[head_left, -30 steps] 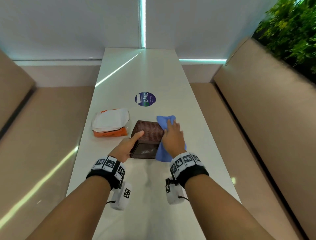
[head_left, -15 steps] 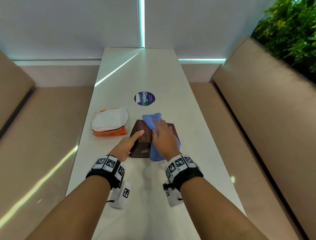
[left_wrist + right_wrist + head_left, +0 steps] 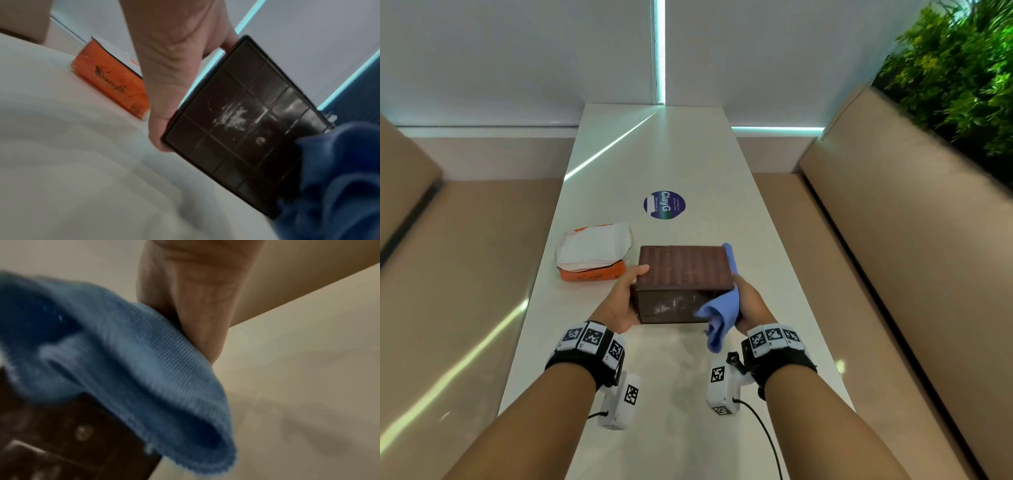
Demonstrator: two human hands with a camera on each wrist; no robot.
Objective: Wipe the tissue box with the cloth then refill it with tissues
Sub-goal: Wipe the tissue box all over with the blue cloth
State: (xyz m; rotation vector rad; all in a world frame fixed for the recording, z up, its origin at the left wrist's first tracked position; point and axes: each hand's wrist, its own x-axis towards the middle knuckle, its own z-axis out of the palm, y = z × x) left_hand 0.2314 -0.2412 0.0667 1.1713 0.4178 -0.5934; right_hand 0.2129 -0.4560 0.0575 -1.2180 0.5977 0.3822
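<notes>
A single dark brown woven-textured rectangular tissue box (image 3: 685,270) is held between both hands above the long white table (image 3: 688,154), tipped so that its smooth dark underside faces the person; in the left wrist view that underside shows a grid of ribs and pale smudges near its middle. Whether any tissues are inside cannot be told, since no opening shows. The left hand (image 3: 619,305) grips the box's left end, thumb laid along the top edge and the fingers curled behind. The right hand (image 3: 751,305) holds the right end through one light blue ribbed cloth (image 3: 719,315), which is pressed between the palm and the box, with one corner sticking up beside the far right edge and a fold hanging loose below the near right corner. One orange plastic tissue pack (image 3: 594,255), open at the top with white tissues showing, lies on the table just left of the box and apart from it. One round dark blue sticker (image 3: 664,205) sits flat on the table beyond the box. Two tan padded benches (image 3: 893,240) flank the table, and green foliage (image 3: 959,68) rises behind the right one.
</notes>
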